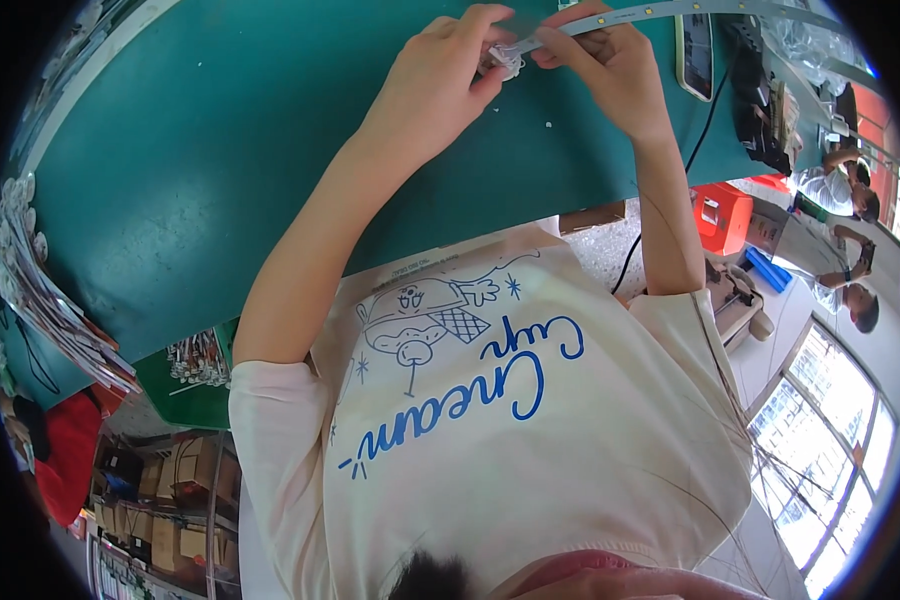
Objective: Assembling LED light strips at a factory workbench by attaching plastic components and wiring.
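A narrow white LED strip with small yellowish chips runs from between my hands toward the upper right, over the green table. My right hand pinches it between thumb and fingers near its end. Close by, my left hand is curled around a small bundle of thin white wire at that end of the strip. Motion blurs some of the left fingertips, and the exact join between wire and strip is hard to make out. Tiny white scraps lie on the table below the hands.
To the right of my right hand lies a phone, with a black cable beside it. Bundled white-tipped wires line the table's left edge, above a green bin. A red plastic stool and two people are at the right.
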The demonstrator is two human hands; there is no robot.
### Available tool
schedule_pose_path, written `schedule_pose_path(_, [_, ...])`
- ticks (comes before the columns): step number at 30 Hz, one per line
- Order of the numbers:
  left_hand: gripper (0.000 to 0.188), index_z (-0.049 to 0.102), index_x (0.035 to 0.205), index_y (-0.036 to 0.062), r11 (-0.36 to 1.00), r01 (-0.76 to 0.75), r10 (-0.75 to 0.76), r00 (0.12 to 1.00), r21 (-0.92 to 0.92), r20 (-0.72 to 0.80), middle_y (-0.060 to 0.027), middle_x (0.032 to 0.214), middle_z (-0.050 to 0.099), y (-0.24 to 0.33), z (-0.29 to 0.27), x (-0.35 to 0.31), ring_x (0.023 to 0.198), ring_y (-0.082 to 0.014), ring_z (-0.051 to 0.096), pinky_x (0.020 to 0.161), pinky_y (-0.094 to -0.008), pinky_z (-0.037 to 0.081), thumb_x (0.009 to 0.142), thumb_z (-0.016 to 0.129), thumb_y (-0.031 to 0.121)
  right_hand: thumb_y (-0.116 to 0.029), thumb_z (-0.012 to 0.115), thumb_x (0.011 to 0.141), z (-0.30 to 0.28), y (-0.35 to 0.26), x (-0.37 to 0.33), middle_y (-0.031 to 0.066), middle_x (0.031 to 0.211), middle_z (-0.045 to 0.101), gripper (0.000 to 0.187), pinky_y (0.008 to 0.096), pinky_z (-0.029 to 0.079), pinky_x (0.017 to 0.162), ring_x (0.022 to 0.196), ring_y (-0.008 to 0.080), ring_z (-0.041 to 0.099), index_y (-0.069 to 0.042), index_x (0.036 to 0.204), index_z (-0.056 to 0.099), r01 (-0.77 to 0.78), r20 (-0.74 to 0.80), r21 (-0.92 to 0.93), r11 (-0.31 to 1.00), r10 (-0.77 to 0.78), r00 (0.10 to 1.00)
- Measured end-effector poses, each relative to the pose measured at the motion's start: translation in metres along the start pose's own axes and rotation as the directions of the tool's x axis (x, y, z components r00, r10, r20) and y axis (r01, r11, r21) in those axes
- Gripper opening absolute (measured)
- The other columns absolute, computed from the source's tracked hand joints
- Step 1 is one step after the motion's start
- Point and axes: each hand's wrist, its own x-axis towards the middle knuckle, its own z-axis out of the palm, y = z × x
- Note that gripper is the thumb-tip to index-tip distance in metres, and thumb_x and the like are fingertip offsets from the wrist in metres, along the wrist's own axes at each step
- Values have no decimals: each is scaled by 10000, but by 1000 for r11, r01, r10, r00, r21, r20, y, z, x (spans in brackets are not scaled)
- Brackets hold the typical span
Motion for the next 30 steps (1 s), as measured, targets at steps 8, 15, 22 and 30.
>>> schedule_pose_path(8, [392,452,1123,2,995,97,-97,995,-3,14,-189,911,608,4,-4,1,831,-336,599,710,-377,494,780,631,66,-59,647,818,11,-36,-4,78,749,637,103,233,500,590,681,123,638,28,860,612,129,40,-396,909,-123,992])
schedule_pose_path(15, [378,456,1114,-1,999,32,-32,999,-9,-18,-189,897,602,-2,0,0,809,-336,601,697,-377,494,790,632,83,-62,661,801,15,-35,-7,109,784,643,109,263,497,569,644,191,643,17,864,621,222,17,-484,847,-245,969])
schedule_pose_path(22, [361,475,1110,-8,990,133,-132,991,-41,20,-186,878,599,8,-4,3,783,-321,605,687,-364,496,812,632,123,-70,671,787,15,-23,1,132,730,633,111,306,459,519,593,246,614,15,841,621,254,33,-536,805,-281,959])
schedule_pose_path(30, [369,482,1113,-6,893,-440,385,856,-97,-345,-189,890,600,-19,13,1,792,-327,606,701,-364,499,804,639,121,-107,663,798,19,-34,-3,150,666,605,117,311,452,498,540,266,585,-2,835,628,157,4,-597,787,-193,981])
